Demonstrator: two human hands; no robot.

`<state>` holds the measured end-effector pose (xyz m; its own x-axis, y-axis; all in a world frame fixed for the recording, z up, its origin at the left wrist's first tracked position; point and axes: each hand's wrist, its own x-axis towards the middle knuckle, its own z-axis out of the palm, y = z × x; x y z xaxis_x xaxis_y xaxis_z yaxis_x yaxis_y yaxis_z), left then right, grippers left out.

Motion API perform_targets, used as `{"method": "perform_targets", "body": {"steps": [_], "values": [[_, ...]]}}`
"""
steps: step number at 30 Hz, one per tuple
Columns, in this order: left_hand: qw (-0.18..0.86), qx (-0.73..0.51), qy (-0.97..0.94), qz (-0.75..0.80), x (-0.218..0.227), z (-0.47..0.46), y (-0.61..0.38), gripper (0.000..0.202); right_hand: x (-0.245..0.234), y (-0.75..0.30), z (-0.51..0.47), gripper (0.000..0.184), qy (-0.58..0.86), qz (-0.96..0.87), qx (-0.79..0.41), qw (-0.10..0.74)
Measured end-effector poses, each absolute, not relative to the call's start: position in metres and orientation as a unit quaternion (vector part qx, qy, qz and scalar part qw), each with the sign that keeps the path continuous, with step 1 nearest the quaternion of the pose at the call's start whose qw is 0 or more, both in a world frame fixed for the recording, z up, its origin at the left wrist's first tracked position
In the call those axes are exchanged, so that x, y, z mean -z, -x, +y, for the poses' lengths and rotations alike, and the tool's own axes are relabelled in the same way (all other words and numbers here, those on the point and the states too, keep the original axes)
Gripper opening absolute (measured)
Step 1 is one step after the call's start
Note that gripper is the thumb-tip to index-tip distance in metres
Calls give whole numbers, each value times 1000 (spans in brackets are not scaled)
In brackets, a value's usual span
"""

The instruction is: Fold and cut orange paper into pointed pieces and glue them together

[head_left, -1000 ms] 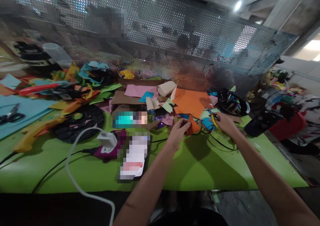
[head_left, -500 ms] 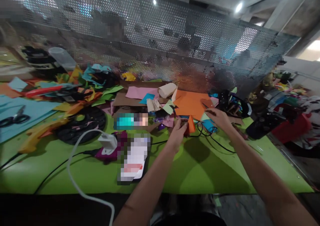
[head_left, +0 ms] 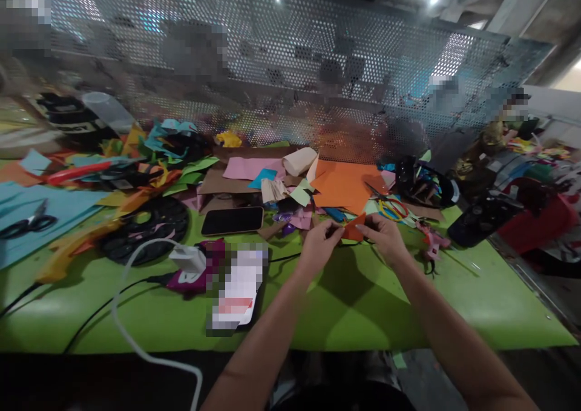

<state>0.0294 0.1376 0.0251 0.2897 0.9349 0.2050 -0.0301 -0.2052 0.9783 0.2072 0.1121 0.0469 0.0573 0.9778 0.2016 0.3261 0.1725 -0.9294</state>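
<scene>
A small folded piece of orange paper [head_left: 354, 228] is held between my two hands, just above the green table. My left hand [head_left: 323, 241] pinches its left edge. My right hand [head_left: 385, 236] grips its right side with thumb and fingers. Right behind my right hand lie scissors with yellow and red handles [head_left: 393, 209]. A larger orange sheet [head_left: 347, 184] spreads behind both hands. To the right is a pink glue gun [head_left: 431, 241], partly hidden by paper scraps.
A lit phone [head_left: 242, 284] and a dark phone [head_left: 232, 220] lie left of my hands. Nearby are a purple power strip [head_left: 200, 272] with a white charger, a yellow glue gun [head_left: 77, 247] and a black round tray [head_left: 145, 229]. A perforated metal screen [head_left: 281, 66] stands behind.
My right hand has moved left from beside the scissors and now grips the orange paper with my left hand. The scissors and pink glue gun show more clearly.
</scene>
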Motion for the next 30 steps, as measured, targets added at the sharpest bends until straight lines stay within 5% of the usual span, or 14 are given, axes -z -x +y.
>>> {"method": "perform_targets", "body": {"steps": [13, 20, 23, 30], "values": [[447, -404, -693, 396, -27, 140, -21, 19, -46, -221, 112, 36, 533, -501, -381, 566], [412, -517, -618, 426, -31, 142, -19, 25, -48, -230, 109, 34, 562, -568, -359, 483], [294, -573, -626, 439, -34, 131, -22, 24, -42, -234, 111, 34, 582, -563, -337, 481], [39, -487, -840, 237, -33, 92, -52, 25, -32, -206, 133, 36, 582, -584, -376, 423]]}}
